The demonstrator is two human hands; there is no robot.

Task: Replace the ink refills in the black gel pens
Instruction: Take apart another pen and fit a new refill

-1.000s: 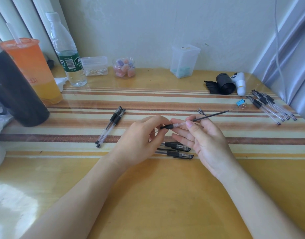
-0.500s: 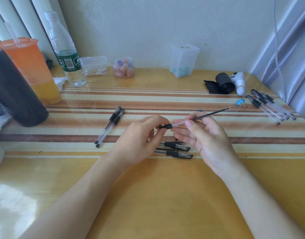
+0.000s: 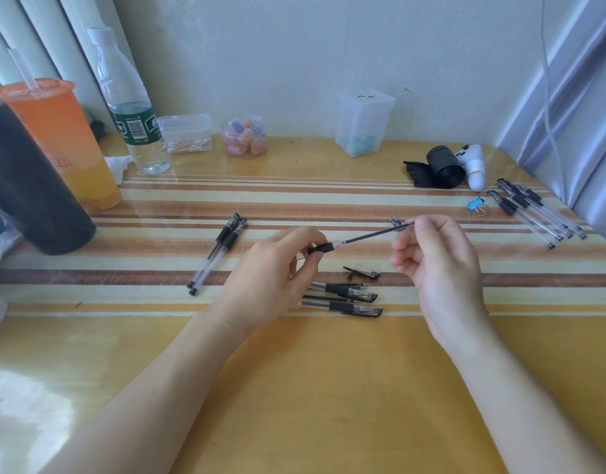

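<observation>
Head view: the left hand [image 3: 274, 278] pinches the black grip of a pen [image 3: 320, 248] between curled thumb and fingers [image 3: 305, 268], held above the middle of the table [image 3: 329, 388]. The refill [image 3: 370, 236] sticks out of the grip, its long axis running from lower left up to the right. The right hand [image 3: 438, 265] pinches the refill's far end with thumb and forefinger, its other fingers loosely curled. Beneath them lie a loose cap [image 3: 361, 271] and two capped pens [image 3: 346, 299], caps pointing right. A pen pair [image 3: 219, 251] lies to the left, and a pen bunch [image 3: 534, 210] lies far right near a blue clip [image 3: 475, 204]. The table is glossy yellow wood with striped bands, set against a pale wall [image 3: 294, 63]. A bottle [image 3: 134, 114], an orange cup [image 3: 58, 138] and a dark tumbler [image 3: 28, 193] stand back left.
</observation>
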